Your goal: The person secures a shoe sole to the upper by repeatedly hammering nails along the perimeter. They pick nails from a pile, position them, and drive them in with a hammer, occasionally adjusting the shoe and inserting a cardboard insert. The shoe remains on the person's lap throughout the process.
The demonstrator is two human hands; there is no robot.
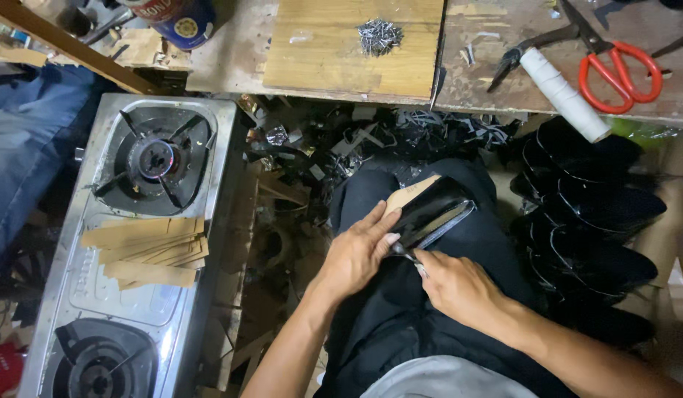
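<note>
Two hands, one black shoe upper, on the lap.
Left hand [356,254] lies flat, fingers together, on the upper [430,214]; right hand [455,284] pinches a small tool at its near edge. One scissors [614,63], one thread spool [562,92] near bench edge.

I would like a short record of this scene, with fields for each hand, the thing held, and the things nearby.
left hand: presses on the black shoe piece on the lap
right hand: grips a small tool at the piece's near end; the tool is mostly hidden
left of lap: gas stove with tan card strips on it
right of lap: stack of black pieces
bench: nails, red scissors, white roll
</note>
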